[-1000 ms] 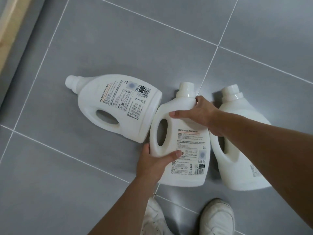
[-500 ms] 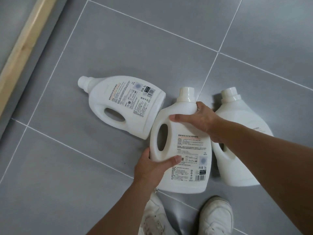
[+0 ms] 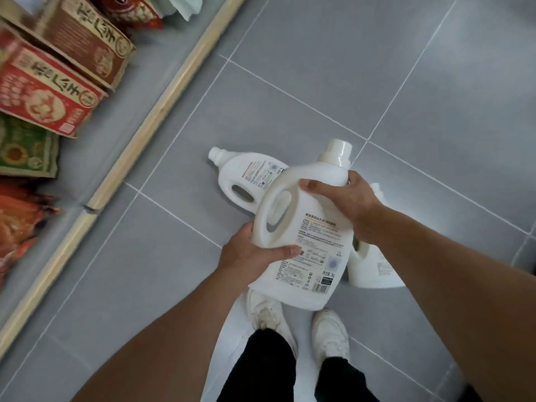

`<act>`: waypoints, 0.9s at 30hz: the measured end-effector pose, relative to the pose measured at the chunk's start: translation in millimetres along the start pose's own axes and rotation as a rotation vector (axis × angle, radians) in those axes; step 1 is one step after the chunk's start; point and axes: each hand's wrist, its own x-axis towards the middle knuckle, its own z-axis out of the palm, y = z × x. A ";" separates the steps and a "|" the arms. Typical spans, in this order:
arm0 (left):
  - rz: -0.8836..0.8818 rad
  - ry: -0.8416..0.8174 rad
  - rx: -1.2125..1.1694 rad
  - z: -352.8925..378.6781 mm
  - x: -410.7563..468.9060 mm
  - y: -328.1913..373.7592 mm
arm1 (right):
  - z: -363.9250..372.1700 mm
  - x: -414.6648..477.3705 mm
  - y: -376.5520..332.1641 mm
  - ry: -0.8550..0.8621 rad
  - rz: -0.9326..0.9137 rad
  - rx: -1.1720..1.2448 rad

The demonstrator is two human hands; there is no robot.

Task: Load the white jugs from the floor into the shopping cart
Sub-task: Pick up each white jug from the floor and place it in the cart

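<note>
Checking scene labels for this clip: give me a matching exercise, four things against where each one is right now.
Things:
1. middle jug
2. left jug
3. right jug
4. red cartons

Places:
a. on the shelf
b. on the floor, cap toward the shelf
c. off the floor, gripped by left hand and right hand
d. on the floor, partly behind the right arm

Pairs: 1-c, 2-b, 3-d, 4-a.

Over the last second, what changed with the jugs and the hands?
The middle jug has come up off the floor, raised toward the camera. The left hand at its handle side and the right hand on its shoulder keep the grips they had. The left jug and the right jug stay on the floor.
</note>
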 end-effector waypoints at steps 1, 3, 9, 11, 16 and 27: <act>0.006 0.006 -0.003 -13.0 -21.2 9.7 | 1.0 -20.1 -15.9 -0.005 -0.013 -0.001; 0.016 0.027 -0.012 -39.3 -65.4 27.2 | 4.3 -61.1 -47.3 -0.022 -0.037 -0.012; 0.002 0.144 -0.097 -111.5 -203.8 50.1 | 27.2 -194.7 -137.4 -0.164 -0.117 -0.078; -0.013 0.200 -0.125 -131.8 -251.3 46.4 | 40.8 -237.2 -155.9 -0.221 -0.143 -0.115; -0.038 0.307 -0.226 -177.1 -364.7 26.0 | 82.8 -341.7 -187.5 -0.329 -0.201 -0.224; -0.100 0.463 -0.514 -249.2 -522.8 -108.0 | 215.8 -529.7 -158.2 -0.482 -0.346 -0.416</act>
